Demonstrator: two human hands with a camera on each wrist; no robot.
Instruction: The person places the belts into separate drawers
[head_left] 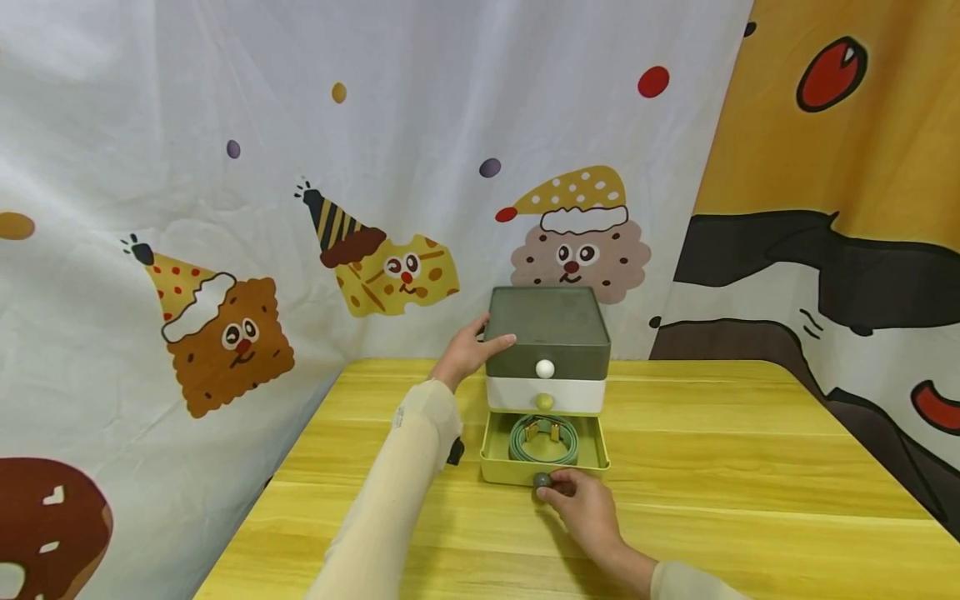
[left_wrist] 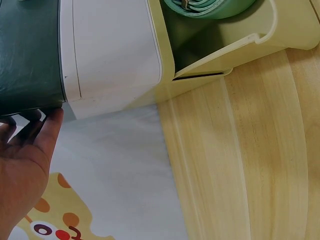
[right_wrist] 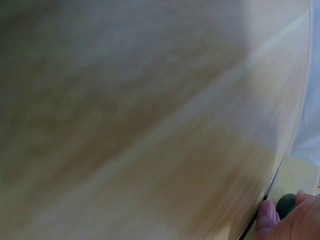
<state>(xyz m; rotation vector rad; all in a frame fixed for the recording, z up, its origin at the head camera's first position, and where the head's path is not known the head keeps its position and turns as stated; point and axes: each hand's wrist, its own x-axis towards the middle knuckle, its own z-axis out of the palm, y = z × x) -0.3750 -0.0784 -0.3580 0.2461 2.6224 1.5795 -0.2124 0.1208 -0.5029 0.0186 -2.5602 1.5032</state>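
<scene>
A small three-tier drawer box point(head_left: 551, 317) stands at the back of the table, dark green above, white in the middle and yellow-green below. Its bottom drawer point(head_left: 498, 472) is pulled out. Inside lies a coiled green strap point(head_left: 572, 442) with gold-coloured metal ends; part of the coil also shows in the left wrist view. My left hand point(head_left: 463, 354) rests against the left side of the dark top tier, thumb toward the front. My right hand point(head_left: 588, 510) pinches the bottom drawer's round grey knob point(head_left: 542, 480) between thumb and fingers.
The wood-grain table point(head_left: 750, 467) extends to both sides of the box. Right behind it hangs a white curtain point(head_left: 420, 100) with cartoon prints. A white knob point(head_left: 544, 368) and a yellow-green knob point(head_left: 544, 402) stick out from the upper drawers.
</scene>
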